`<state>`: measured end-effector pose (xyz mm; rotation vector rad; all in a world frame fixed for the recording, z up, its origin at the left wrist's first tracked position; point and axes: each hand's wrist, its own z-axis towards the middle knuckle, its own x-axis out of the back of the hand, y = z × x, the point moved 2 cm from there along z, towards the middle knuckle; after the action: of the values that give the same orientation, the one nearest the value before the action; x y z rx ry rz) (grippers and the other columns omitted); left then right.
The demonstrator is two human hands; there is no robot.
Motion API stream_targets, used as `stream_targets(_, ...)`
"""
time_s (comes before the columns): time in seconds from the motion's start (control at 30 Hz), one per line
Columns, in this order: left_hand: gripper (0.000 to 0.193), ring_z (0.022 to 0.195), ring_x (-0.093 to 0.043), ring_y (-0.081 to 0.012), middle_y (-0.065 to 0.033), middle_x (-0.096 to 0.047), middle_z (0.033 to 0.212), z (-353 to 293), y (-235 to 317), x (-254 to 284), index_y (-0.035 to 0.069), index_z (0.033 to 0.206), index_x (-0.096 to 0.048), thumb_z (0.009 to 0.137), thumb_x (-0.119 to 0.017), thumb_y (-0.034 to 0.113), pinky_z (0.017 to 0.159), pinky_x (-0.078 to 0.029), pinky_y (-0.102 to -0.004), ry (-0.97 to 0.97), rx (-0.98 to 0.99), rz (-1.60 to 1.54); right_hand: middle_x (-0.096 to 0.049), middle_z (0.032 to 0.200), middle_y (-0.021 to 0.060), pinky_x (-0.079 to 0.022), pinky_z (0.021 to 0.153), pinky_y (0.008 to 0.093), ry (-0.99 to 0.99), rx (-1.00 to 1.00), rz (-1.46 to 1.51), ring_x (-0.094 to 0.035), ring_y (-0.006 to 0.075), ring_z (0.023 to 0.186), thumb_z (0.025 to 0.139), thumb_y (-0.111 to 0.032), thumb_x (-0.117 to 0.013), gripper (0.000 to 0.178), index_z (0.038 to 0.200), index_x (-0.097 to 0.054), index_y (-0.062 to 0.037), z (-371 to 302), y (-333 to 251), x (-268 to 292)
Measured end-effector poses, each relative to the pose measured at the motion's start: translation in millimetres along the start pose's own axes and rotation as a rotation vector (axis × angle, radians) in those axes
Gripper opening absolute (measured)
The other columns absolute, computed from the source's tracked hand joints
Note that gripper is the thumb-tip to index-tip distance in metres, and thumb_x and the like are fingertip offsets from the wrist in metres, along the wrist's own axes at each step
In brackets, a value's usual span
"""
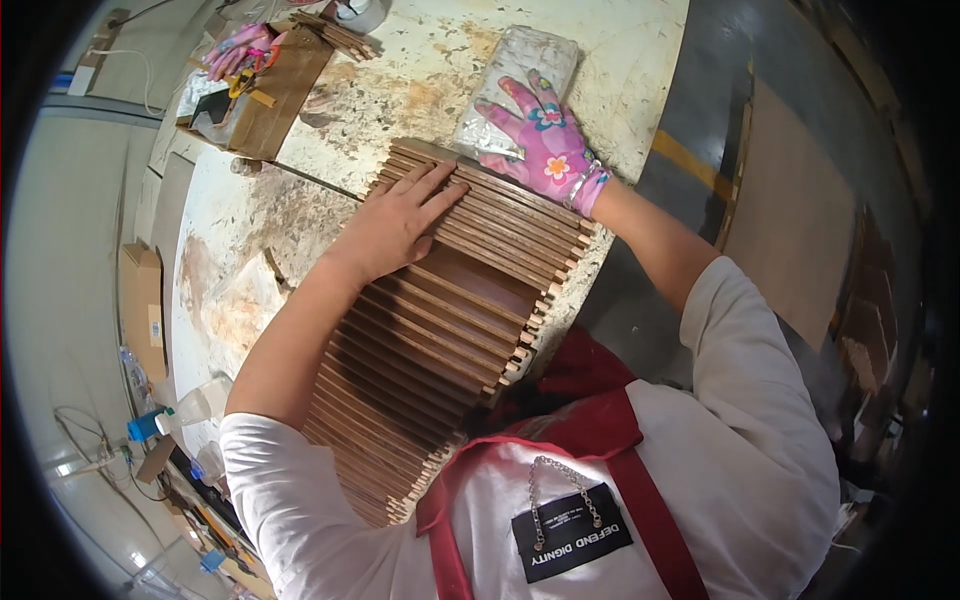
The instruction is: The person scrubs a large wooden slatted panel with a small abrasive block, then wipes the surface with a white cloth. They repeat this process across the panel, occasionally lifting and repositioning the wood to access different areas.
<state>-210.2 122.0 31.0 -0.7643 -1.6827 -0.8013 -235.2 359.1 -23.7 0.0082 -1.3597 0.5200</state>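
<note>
A long row of thin brown wooden panels point(440, 320) stands on edge on the worn white table point(430, 70), running from my chest out to the table's middle. My left hand point(400, 220), bare, lies flat on the top edges of the far panels with fingers spread. My right hand point(545, 140), in a pink flowered glove, rests with fingers apart at the far end of the row. It partly covers a silvery wrapped block point(515, 80) that lies just beyond the panels.
At the top left another person's pink-gloved hands point(240, 50) work on a brown board point(285, 90), with a bundle of thin sticks point(340, 35) beside it. A cardboard box point(140, 300) and a blue-capped plastic bottle point(170, 420) sit at the left. Grey floor lies to the right.
</note>
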Motion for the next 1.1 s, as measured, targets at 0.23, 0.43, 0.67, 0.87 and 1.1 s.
stream_targets(0.23,0.091,0.142,-0.036,-0.0347,-0.007,-0.025,0.162,33,-10,6,0.018,0.151,-0.034,0.068,-0.071,0.008,0.108,-0.042,-0.049,-0.007,0.059,-0.098,-0.03,0.159,0.0097,-0.031,0.113,0.0588,-0.001,0.06,-0.044,-0.023,0.0403,0.147,0.086,-0.065,-0.059,0.074,0.15,-0.041,-0.0318,27,27,-4)
stream_targets(0.43,0.092,0.146,-0.029,-0.0335,-0.0042,-0.02,0.164,44,-7,3,0.02,0.152,-0.032,0.069,-0.07,0.011,0.113,-0.033,-0.0578,-0.047,0.156,-0.07,-0.028,0.158,0.0204,-0.026,0.119,0.0466,0.116,-0.096,0.533,-0.023,0.0319,0.149,0.091,-0.062,-0.055,0.088,0.155,-0.027,-0.0081,0,79,19)
stream_targets(0.67,0.067,0.146,-0.031,-0.0347,-0.0194,-0.032,0.157,15,-39,1,0.012,0.15,-0.037,0.088,-0.064,0.023,0.119,-0.026,-0.0491,0.458,0.196,-0.401,-0.035,0.155,0.0226,-0.03,0.117,0.0443,0.235,-0.424,0.898,-0.033,0.0326,0.145,0.089,-0.038,-0.069,0.084,0.152,-0.028,0.0006,-146,16,21)
stream_targets(0.87,0.07,0.138,-0.042,-0.0296,-0.0235,-0.043,0.149,23,-79,-31,0.002,0.153,-0.028,0.101,-0.053,0.042,0.113,-0.034,-0.0361,0.672,0.665,-1.154,-0.039,0.15,0.0235,-0.031,0.116,0.048,0.244,-0.277,0.366,-0.038,0.041,0.139,0.078,-0.04,-0.08,0.093,0.15,-0.034,-0.0035,-146,-18,9)
stream_targets(1.1,0.046,0.102,-0.063,-0.0187,-0.0141,-0.067,0.117,44,-94,-59,0.006,0.135,-0.054,0.099,-0.063,0.032,0.09,-0.048,-0.0291,0.623,0.646,-0.865,-0.044,0.142,0.0263,-0.039,0.108,0.0497,0.193,-0.331,0.275,-0.046,0.0426,0.13,0.077,-0.047,-0.078,0.088,0.148,-0.041,-0.0103,-140,-23,11)
